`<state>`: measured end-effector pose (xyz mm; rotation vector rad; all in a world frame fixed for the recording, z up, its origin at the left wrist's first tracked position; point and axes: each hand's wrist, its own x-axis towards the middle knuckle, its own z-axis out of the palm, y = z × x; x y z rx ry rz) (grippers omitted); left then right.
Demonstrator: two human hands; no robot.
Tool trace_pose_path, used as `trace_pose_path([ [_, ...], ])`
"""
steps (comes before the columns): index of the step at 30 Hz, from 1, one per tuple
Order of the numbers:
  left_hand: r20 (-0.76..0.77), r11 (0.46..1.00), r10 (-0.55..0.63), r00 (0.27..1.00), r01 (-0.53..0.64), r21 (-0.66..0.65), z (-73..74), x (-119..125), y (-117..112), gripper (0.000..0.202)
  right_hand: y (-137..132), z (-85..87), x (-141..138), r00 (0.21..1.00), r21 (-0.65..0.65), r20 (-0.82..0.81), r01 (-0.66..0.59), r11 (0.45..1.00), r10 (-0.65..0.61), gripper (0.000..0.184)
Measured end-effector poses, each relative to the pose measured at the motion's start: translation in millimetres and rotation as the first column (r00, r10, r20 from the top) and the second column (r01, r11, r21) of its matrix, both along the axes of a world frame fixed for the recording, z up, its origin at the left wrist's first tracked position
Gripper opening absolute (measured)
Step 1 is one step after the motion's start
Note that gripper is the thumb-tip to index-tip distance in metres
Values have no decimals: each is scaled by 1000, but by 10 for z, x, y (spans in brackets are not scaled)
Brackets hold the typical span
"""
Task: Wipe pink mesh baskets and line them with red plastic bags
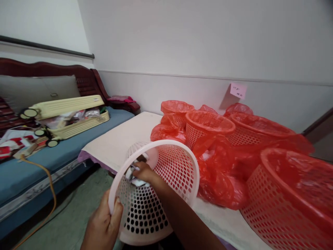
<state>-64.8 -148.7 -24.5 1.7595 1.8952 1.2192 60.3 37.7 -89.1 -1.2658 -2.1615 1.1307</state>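
White-walled room, pale table (125,139): left hand (102,225) grips the near pink basket's (166,173) rim; right hand (143,172) inside clutches a white cloth (132,177). Far right, red-bagged baskets (208,126) look already lined; this one isn't.

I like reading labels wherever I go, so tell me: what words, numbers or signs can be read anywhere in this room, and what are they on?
Small pink paper note stuck on the white wall: a few dark handwritten marks, too small and blurred to read.
Red and white printed packaging on the blue sofa cushion: no legible text.
Nothing else carries readable writing.
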Motion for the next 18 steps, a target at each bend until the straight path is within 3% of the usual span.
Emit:
trace_pose_path([
  [4, 32, 999, -6, 999, 7, -32, -26, 20, -17, 38, -77, -25, -12, 1000, 26, -11, 17, 1000, -16, 50],
  [9, 56, 999, 17, 998, -15, -32, -40, 34, -37, 40, -172, 51, 34, 998, -28, -22, -60, 998, 59, 29],
  [13, 71, 999, 40, 997, -39, -14, 0, 17, -27, 41, -564, 388, 252, 980, -7, -80, -183, 983, 182, 27],
  [16, 76, 995, 98, 992, -98, 1, 25, -21, -2, 40, -1077, 702, 486, 916, 205, -124, -352, 913, 381, 19],
  [18, 78, 994, 108, 991, -107, -12, 32, -49, 18, 41, -1391, 832, 611, 902, 273, -95, -383, 883, 421, 25],
])
